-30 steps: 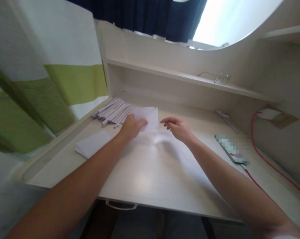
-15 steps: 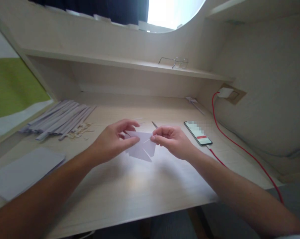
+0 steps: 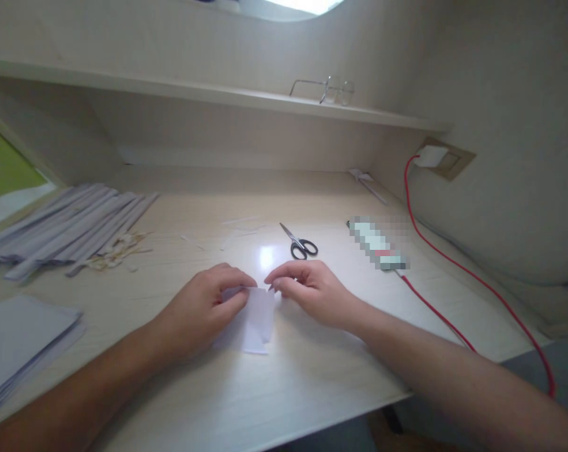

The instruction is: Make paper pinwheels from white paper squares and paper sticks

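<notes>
Carefully, I'd keep my left hand (image 3: 208, 307) pinching the white paper slip (image 3: 257, 320) flat on the desk (image 3: 312, 376) while my right hand (image 3: 307, 292), fingertips closed on its top edge, creases evenly.

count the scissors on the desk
1: a pair of scissors lies on the desk, just beyond the right hand. Nothing suggests another pair is hidden.

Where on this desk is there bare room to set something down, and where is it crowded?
Bare desk lies along the near edge below both hands, and at the back between the paper strips and scissors. Crowded: the left side, with strips and a paper stack; the right, with phone and red cable; the centre, where left hand and right hand pinch folded paper.
</notes>
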{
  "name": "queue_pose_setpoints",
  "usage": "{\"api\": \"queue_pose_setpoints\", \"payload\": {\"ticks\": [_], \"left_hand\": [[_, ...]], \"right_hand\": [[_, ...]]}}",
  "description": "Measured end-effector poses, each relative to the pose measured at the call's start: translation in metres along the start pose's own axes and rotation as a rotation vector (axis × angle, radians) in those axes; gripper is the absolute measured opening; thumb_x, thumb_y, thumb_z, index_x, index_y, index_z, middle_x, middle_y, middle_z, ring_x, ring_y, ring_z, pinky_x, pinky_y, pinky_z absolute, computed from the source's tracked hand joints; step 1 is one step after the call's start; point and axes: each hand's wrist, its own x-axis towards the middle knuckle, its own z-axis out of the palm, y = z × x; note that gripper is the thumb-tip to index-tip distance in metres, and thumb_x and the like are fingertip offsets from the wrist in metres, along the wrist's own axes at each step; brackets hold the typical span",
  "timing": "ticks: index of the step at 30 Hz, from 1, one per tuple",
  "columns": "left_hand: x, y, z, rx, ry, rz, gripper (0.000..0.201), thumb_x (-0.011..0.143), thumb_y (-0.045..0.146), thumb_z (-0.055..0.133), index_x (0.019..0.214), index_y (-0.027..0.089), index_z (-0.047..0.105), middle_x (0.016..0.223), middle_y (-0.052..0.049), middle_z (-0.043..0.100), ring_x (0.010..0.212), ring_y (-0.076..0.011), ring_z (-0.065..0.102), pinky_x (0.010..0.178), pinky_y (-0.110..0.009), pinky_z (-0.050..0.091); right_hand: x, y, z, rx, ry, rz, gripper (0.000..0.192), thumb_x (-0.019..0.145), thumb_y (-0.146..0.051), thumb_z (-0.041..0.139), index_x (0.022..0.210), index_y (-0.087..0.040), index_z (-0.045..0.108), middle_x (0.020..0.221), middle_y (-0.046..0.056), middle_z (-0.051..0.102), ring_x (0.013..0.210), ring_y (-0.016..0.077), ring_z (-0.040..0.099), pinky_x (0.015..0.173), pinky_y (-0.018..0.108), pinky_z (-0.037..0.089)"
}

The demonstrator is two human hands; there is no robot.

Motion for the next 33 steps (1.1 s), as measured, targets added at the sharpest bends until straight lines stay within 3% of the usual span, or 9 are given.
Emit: {"api": "queue_pose_setpoints", "payload": {"ticks": [6,10,12,17,21,26,33], "left_hand": [[0.003,-0.007,0.003,0.084,0.026,0.106,0.03,0.089,0.017,0.049,0.092,0.024,0.078,0.093,-0.005,0.074,0.09,-0.0219,0.065,0.083,-0.035,0.049],[0.003,-0.009,0.003,0.269,0.197,0.17,0.027,0.089,0.022,0.052,0.088,0.027,0.079,0.101,-0.007,0.071,0.1,-0.0268,0.059,0.09,-0.043,0.043],[0.002,-0.007,0.004,0.369,0.229,0.176,0.026,0.089,0.024,0.054,0.087,0.029,0.08,0.095,-0.007,0.07,0.096,-0.028,0.057,0.086,-0.044,0.04],[-0.001,-0.002,0.011,0.304,-0.01,0.088,0.026,0.089,0.02,0.053,0.088,0.026,0.078,0.08,-0.003,0.071,0.078,-0.0216,0.061,0.072,-0.034,0.039],[-0.002,0.001,0.014,0.238,-0.016,-0.063,0.024,0.094,0.028,0.051,0.092,0.024,0.076,0.084,-0.004,0.074,0.074,-0.02,0.064,0.065,-0.03,0.038],[-0.003,0.0,0.014,0.263,0.001,-0.094,0.028,0.096,0.037,0.05,0.097,0.025,0.076,0.078,-0.003,0.072,0.068,-0.0196,0.062,0.062,-0.03,0.035],[-0.005,0.0,0.014,0.204,0.031,-0.097,0.03,0.096,0.045,0.054,0.091,0.024,0.074,0.072,-0.001,0.068,0.064,-0.0177,0.057,0.058,-0.029,0.032]], "right_hand": [[0.003,0.016,0.001,0.059,0.105,0.011,0.019,0.088,-0.021,0.067,0.105,-0.019,0.076,0.086,0.003,0.076,0.074,0.0141,0.067,0.067,0.027,0.052],[0.003,0.015,-0.001,0.086,0.123,-0.015,0.013,0.088,-0.027,0.072,0.097,-0.018,0.075,0.083,0.003,0.073,0.071,0.0141,0.066,0.066,0.028,0.052],[0.002,0.01,-0.002,0.106,0.15,-0.04,0.011,0.089,-0.027,0.072,0.093,-0.017,0.074,0.084,0.003,0.073,0.072,0.0141,0.066,0.067,0.028,0.052],[-0.008,-0.007,0.0,0.18,0.115,-0.085,0.01,0.091,-0.027,0.072,0.092,-0.018,0.074,0.083,0.002,0.073,0.076,0.0149,0.067,0.07,0.029,0.053],[-0.013,-0.011,0.006,0.082,0.034,-0.136,0.005,0.09,-0.023,0.072,0.092,-0.018,0.074,0.084,0.001,0.073,0.077,0.0138,0.067,0.071,0.027,0.052],[-0.008,-0.001,0.009,-0.048,0.076,-0.073,0.007,0.088,-0.014,0.068,0.088,-0.018,0.073,0.082,0.001,0.073,0.074,0.0139,0.066,0.067,0.026,0.051],[-0.003,0.001,0.007,0.102,0.122,0.007,0.004,0.086,-0.021,0.073,0.084,-0.018,0.071,0.078,0.002,0.072,0.072,0.0147,0.068,0.066,0.027,0.054]]}}
